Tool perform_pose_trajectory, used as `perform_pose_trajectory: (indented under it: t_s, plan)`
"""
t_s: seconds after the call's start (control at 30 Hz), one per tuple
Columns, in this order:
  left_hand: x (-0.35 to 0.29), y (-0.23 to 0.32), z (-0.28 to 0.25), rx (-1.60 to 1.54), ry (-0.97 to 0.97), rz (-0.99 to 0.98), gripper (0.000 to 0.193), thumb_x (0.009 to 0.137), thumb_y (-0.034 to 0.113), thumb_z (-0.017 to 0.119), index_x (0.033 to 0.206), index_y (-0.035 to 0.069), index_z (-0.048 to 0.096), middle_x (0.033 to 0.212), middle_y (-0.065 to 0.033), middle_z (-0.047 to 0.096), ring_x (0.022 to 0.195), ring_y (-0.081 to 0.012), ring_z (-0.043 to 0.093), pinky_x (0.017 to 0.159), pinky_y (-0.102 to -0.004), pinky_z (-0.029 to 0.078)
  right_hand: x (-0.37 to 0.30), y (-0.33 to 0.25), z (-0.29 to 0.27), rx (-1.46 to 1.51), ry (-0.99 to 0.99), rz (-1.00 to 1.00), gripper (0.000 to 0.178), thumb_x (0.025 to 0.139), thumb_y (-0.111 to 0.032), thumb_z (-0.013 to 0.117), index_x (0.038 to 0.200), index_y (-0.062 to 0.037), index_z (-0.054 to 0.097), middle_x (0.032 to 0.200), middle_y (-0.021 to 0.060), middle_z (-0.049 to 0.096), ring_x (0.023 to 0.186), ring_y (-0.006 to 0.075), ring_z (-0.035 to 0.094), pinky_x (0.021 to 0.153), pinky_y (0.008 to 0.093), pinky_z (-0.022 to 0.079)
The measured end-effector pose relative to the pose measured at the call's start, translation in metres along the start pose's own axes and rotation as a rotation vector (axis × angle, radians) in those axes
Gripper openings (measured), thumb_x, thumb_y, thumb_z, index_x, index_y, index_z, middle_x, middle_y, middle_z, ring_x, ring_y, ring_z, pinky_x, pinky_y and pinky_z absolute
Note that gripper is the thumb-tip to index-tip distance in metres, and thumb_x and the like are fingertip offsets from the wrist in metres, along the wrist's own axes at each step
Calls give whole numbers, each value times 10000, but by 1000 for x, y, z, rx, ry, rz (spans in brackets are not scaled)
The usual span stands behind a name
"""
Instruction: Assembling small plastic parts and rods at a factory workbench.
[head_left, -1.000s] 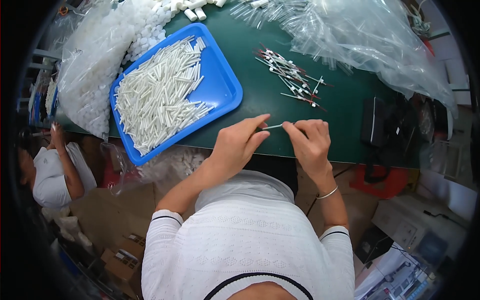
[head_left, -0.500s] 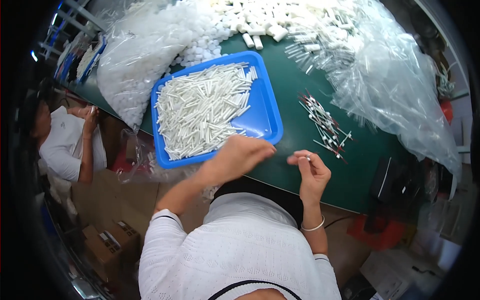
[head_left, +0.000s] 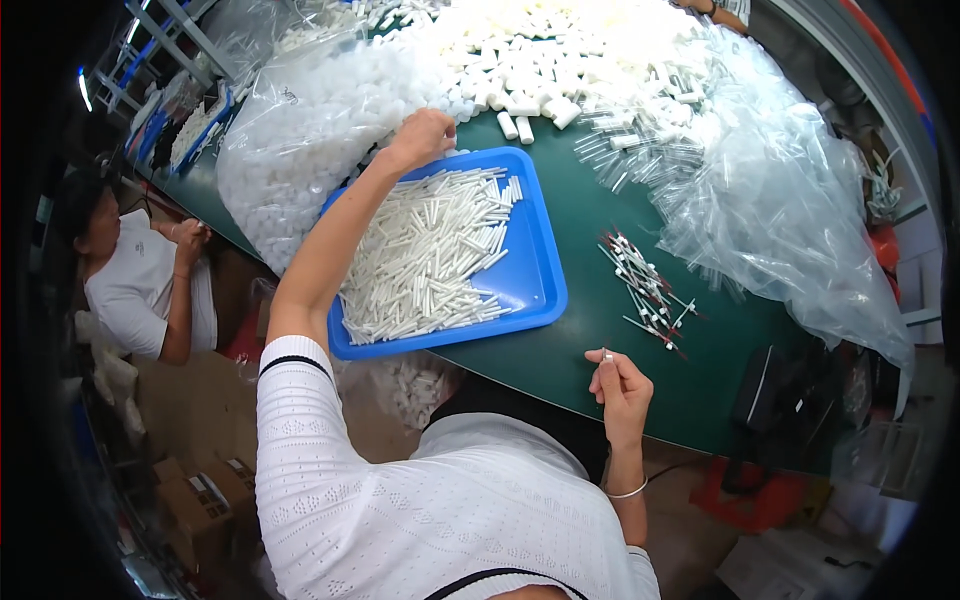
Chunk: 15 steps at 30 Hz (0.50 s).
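My left hand [head_left: 424, 138] reaches over the far side of a blue tray [head_left: 543, 250], its fingers curled at the edge of a pile of small white plastic caps [head_left: 385, 80]. What those fingers pinch, if anything, is hidden. In the tray lie many short white tubes [head_left: 430, 250], with bare blue showing at its right. Near the table's front edge my right hand [head_left: 625, 398] pinches a small white piece [head_left: 607, 356] between thumb and fingers; its exact kind is too small to tell. Beyond it lies a loose bunch of thin sticks with white and dark red parts [head_left: 645, 285].
White cylinders [head_left: 530, 105] and clear tubes [head_left: 625, 145] spread across the back of the green table [head_left: 590, 225]. A large clear plastic bag [head_left: 790, 200] covers the right side; a black box-like object [head_left: 775, 385] is near the right edge. Another person [head_left: 150, 270] sits at left.
My left hand has moved from the tray's near right corner to the caps beyond its far edge. The right hand stays near the table edge, still pinching. The whole view has shifted slightly.
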<state>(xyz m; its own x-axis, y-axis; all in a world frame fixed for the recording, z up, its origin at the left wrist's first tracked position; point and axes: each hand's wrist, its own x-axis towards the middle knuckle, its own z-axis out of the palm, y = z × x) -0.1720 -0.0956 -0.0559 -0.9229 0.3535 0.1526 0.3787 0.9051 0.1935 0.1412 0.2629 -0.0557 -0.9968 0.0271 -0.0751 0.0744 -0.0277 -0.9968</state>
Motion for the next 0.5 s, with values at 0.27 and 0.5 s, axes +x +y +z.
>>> perform_pose_trajectory:
  t_s: [0.27, 0.5]
  plan:
    - [-85, 140, -39, -1363, -79, -237, 310, 887, 179, 652, 1150, 16, 631, 960, -65, 679, 830, -117, 626, 745, -258, 518, 6, -19, -1, -218, -28, -138, 115, 929, -67, 590, 922, 26, 658, 605, -21, 501, 514, 27, 411, 459, 218, 313]
    - [-175, 239, 15, -2200, -551, -418, 331, 924, 72, 605, 1237, -25, 566, 1094, -121, 647, 944, -148, 648, 828, -237, 548, 4, -39, 6, -487, -34, -397, 38, 825, -20, 615, 819, 14, 630, 654, 111, 598, 481, 216, 551, 471, 317, 423]
